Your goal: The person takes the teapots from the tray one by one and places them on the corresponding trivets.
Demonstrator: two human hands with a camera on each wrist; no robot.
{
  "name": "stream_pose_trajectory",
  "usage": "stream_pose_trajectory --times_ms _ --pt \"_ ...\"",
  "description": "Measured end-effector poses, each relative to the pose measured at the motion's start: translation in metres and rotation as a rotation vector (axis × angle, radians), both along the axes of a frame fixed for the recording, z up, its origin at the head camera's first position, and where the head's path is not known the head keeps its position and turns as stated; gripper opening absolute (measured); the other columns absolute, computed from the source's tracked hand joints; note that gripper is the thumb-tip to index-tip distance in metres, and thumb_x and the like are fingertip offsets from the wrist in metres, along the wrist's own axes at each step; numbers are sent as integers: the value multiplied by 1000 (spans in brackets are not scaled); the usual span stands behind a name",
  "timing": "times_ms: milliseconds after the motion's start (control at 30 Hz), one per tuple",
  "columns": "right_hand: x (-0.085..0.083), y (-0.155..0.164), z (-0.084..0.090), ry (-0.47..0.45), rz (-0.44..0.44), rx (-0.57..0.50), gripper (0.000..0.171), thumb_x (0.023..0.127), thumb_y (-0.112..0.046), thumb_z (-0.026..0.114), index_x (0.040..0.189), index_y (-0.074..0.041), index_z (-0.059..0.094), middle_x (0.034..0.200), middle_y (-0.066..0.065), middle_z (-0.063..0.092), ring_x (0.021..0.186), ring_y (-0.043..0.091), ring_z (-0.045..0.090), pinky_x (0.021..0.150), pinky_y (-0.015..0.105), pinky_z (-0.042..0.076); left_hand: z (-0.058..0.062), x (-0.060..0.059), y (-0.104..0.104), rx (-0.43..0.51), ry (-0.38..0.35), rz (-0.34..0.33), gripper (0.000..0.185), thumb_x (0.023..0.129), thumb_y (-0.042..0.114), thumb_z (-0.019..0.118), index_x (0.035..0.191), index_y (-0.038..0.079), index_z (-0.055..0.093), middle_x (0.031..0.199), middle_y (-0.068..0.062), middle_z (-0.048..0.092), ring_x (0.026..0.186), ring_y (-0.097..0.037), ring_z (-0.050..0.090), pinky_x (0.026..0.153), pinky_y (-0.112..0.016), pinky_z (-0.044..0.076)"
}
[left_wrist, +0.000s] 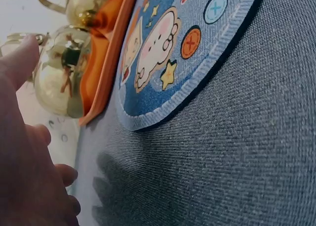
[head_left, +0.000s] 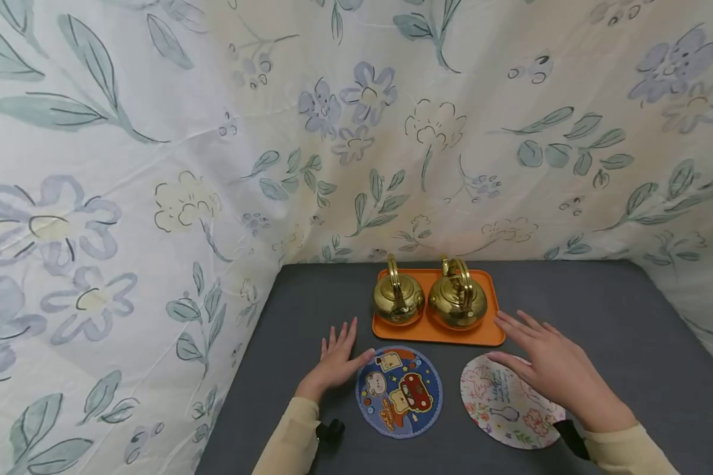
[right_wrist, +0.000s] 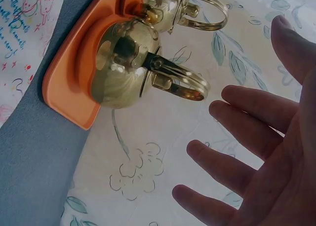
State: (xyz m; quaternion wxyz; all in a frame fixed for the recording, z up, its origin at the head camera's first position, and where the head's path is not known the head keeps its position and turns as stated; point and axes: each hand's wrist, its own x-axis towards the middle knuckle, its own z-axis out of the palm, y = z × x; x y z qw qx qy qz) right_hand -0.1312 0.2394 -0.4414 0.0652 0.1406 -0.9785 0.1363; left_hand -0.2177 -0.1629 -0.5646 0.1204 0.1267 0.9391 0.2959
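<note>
- Left hand point(head_left: 337, 361) flat on the surface point(head_left: 600, 316), fingers spread, thumb touching the blue mat point(head_left: 399, 391).
- Right hand point(head_left: 549, 366) spread, palm down over the white mat point(head_left: 505, 402), just beside the tray point(head_left: 487, 338).

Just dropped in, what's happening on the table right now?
A person has both hands open and holds nothing. The left hand lies flat on the grey table beside the blue cartoon mat. The right hand hovers over the white floral mat, near the orange tray. Two brass kettles, the left kettle and right kettle, stand untouched on that tray.
</note>
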Motion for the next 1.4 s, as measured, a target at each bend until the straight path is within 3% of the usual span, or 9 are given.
stream_pose_trajectory --times_ms 233,500,967,1233,1400 --pt "-4 -7 4 21 11 14 74 93 -64 60 145 -12 57 146 16 57 134 47 50 96 69 44 -2 -5 3 5 -10 5 94 93 78 41 164 31 2 170 -15 6 155 -44 -8 120 -68 -3" --pt "-9 -22 7 51 47 -23 68 96 -58 59 143 -8 59 142 20 59 128 44 57 95 63 49 -4 -12 7 8 -4 11 95 93 78 41 165 28 5 171 -12 3 155 -43 -9 120 -67 -5" --pt "-16 -56 0 166 93 -83 64 93 -43 71 140 -2 60 135 21 64 104 39 71 76 52 58 -12 -18 8 10 18 25 92 94 77 40 165 26 12 170 -15 4 155 -43 -9 119 -68 -7" --pt "-24 -69 0 142 95 -82 62 95 -45 69 137 0 62 132 23 65 85 35 73 67 47 58 -15 -22 9 -33 -3 9 81 95 77 38 162 33 25 170 -15 10 154 -46 -9 118 -69 -6" --pt "-24 -74 -3 130 98 -87 63 94 -46 69 137 0 62 132 23 65 84 35 73 62 45 57 -17 -25 13 -37 4 13 77 96 74 40 160 34 29 169 -15 10 154 -47 -9 119 -69 -5"
